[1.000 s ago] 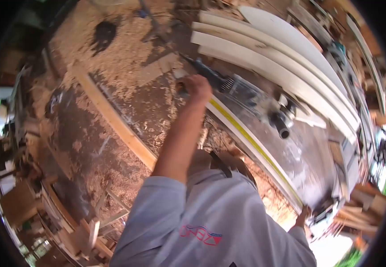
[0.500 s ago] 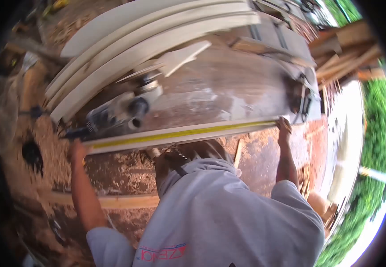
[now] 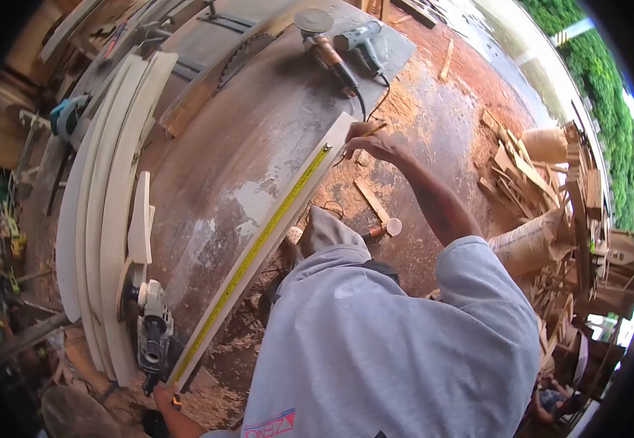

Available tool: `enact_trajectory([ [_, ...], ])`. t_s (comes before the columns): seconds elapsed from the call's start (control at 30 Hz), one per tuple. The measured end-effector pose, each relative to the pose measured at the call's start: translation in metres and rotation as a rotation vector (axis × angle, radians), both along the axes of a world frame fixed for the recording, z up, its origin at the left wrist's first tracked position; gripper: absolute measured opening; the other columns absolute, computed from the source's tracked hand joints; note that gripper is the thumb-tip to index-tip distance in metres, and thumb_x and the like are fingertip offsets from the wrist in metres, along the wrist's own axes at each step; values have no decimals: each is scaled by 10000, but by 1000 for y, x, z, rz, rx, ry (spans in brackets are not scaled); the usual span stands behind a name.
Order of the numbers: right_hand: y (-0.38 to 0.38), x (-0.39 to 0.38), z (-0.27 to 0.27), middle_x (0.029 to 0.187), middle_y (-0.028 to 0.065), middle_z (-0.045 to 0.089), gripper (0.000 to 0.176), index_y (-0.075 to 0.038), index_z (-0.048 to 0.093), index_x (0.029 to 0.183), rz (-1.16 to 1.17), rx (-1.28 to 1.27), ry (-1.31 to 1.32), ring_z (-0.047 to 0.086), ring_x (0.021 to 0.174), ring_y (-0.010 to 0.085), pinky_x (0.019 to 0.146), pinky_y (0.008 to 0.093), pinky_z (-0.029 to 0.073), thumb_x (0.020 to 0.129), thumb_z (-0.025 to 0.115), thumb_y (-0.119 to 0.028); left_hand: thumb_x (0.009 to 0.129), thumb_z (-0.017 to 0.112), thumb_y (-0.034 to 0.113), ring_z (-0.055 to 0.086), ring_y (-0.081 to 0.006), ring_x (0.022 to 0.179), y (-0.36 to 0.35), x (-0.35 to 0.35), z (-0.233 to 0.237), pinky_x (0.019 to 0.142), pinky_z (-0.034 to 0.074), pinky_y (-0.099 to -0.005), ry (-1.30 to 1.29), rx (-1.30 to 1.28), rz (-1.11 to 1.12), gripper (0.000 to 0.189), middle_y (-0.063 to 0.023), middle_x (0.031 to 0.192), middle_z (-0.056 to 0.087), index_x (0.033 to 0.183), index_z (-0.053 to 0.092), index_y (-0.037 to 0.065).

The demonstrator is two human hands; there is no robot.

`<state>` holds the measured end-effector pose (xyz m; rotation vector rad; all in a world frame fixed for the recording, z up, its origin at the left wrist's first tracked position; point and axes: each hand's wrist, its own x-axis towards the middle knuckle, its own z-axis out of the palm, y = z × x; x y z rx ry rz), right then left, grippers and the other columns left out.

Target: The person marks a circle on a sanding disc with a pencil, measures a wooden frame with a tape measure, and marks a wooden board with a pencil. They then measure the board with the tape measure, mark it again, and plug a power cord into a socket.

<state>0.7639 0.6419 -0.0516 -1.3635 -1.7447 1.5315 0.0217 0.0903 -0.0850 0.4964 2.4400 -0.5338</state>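
A long pale wooden strip (image 3: 255, 266) runs diagonally along the edge of the worktable, with a yellow tape measure (image 3: 258, 244) stretched along its top. At the strip's lower left end, my left hand (image 3: 165, 398) is closed on the tape measure's case, which is mostly hidden. Near the upper right end, just past the metal tip of the tape, my right hand (image 3: 369, 146) pinches a pencil (image 3: 374, 130) above the wood.
Curved pale boards (image 3: 112, 219) lie stacked at the left beside a power tool (image 3: 154, 328). Two corded tools, one a grinder (image 3: 331, 62), rest at the table's far corner. Scrap wood (image 3: 518, 175) and sacks (image 3: 532, 241) are piled at the right. A person (image 3: 553, 400) shows at the lower right.
The view has turned, so the strip now slants up to the right. A pencil now shows in my right hand, which is just off the strip's end.
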Motion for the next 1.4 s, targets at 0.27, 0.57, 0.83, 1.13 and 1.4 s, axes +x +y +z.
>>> enact_trajectory([
  [0.27,29,-13,-30,686,51,629,233,-7,671,784,119,2,-102,583,675,147,583,310,444,708,686,-226,636,894,436,678,-314,922,-1,-33,-38,774,548,-443,69,-321,12,861,-247,1086,663,1198,549,-119],
  [0.57,37,-11,-32,709,44,636,189,-32,682,801,154,12,-139,582,687,144,585,304,444,703,704,-192,687,853,479,675,-296,763,17,-4,-20,646,557,-458,142,-390,75,781,-209,955,683,1122,582,-109],
  [0.83,37,-11,-37,708,38,643,165,-34,684,779,146,72,-99,589,692,132,573,291,444,704,721,-177,726,829,458,667,-313,733,25,9,-9,640,560,-458,90,-369,108,701,-189,939,683,1119,593,-72],
  [1.13,36,-12,-36,702,46,646,150,-42,688,776,123,77,-138,593,687,136,578,294,451,703,722,-168,736,841,416,656,-270,709,32,19,-6,627,542,-464,218,-413,98,656,-160,903,681,1116,602,-61],
  [1.4,38,-13,-35,690,50,647,162,-35,692,773,121,94,-106,597,669,143,568,298,448,676,727,-160,752,834,411,616,-223,645,28,12,-6,585,518,-453,15,-330,168,623,-171,872,667,1048,618,-93],
])
